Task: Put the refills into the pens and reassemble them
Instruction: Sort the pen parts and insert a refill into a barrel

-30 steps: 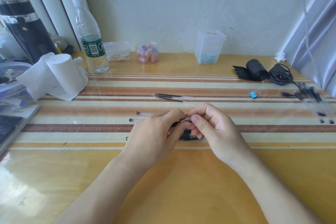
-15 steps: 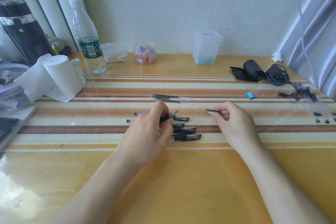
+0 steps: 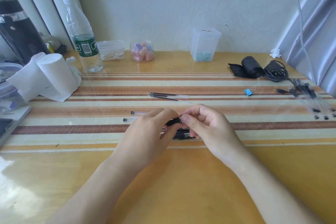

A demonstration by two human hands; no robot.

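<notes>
Black pen section (image 3: 172, 122) is held between both hands over the striped mat (image 3: 263, 132). The left hand (image 3: 145, 136) curls round it, and the right hand (image 3: 205, 127) pinches its front end between thumb and forefinger. More black-gripped pens (image 3: 183, 135) lie just beneath. Loose refills (image 3: 167, 95) rest farther back, and clear barrels (image 3: 135, 112) poke out left of the left hand.

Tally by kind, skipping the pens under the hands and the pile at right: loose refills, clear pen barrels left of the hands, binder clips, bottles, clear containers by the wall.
Loose refills: 3
Clear pen barrels: 2
Blue binder clip: 1
Water bottle: 1
Clear containers: 3
Total: 10
</notes>
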